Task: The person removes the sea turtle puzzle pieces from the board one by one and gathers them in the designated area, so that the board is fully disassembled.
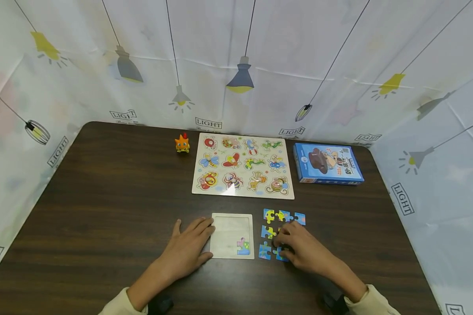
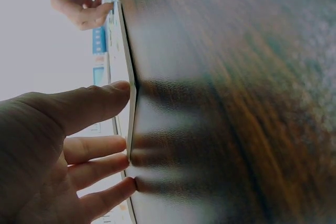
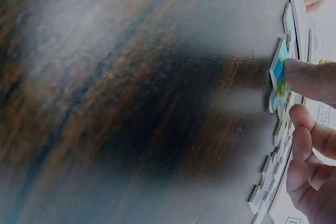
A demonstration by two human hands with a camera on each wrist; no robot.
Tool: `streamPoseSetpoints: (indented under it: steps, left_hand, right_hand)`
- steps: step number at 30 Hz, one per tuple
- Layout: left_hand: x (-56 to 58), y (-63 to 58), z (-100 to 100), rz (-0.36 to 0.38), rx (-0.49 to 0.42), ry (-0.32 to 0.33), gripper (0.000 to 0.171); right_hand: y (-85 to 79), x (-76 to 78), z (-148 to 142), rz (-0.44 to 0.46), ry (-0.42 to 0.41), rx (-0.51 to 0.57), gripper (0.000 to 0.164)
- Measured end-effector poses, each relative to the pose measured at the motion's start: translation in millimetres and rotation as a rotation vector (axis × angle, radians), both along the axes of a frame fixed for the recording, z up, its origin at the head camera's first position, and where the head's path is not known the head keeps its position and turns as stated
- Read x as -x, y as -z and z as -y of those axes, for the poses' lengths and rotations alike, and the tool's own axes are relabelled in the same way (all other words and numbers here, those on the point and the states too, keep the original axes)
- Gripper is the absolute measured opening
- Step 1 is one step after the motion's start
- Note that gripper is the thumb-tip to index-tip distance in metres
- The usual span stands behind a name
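My left hand (image 1: 187,251) rests beside a small pale puzzle board (image 1: 228,232). Its spread fingers and thumb touch the board's left edge, as the left wrist view shows too. One multicoloured piece (image 1: 243,248) lies in the board's lower right corner. My right hand (image 1: 301,247), fingers curled, is over loose jigsaw pieces on the right. Thumb and index finger pinch a blue-and-green jigsaw piece (image 3: 280,72) low at the table, with the thumb on its near side. More pieces (image 1: 269,215) lie in rows around this hand, which partly hides them.
Behind the puzzle board lies a large picture board (image 1: 242,166) with insect shapes. A blue box (image 1: 328,163) lies at the back right, and a small orange toy figure (image 1: 182,143) stands left of the picture board. A lamp-patterned curtain (image 1: 205,57) hangs behind the dark table (image 1: 114,197).
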State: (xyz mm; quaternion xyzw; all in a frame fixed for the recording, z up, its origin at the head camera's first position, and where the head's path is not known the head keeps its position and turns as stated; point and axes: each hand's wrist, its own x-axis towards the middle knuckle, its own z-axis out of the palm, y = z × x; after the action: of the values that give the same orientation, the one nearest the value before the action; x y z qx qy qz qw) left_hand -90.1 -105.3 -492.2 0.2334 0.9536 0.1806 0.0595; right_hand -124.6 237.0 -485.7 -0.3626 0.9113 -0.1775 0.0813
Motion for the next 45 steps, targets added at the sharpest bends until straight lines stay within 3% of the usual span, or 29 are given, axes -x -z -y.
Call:
streamPoseSetpoints:
  steps: [14,24,35,40,45]
  left_hand:
    - [-0.3,0.3,0,0.012,-0.01,-0.004,0.063]
    - [0.2,1.6,0,0.011,-0.021,0.0,0.063]
    - [0.7,3.8,-2,0.006,-0.016,0.008,0.063]
    - [0.2,2.9,-3,0.003,-0.007,0.011,0.063]
    - [0.2,3.3,-2,-0.002,0.019,-0.001,0.064]
  right_hand:
    - [5.8,-3.6,0,-0.177,-0.034,-0.05,0.029]
    - [-3.4,-2.9,11,-0.312,-0.043,-0.126,0.042]
    - [-0.6,-2.6,69,-0.275,-0.09,-0.167,0.043]
    - [3.4,-7.1,81,-0.301,-0.09,-0.221,0.039]
    - [5.0,-11.1,87,-0.31,-0.093,-0.199,0.032]
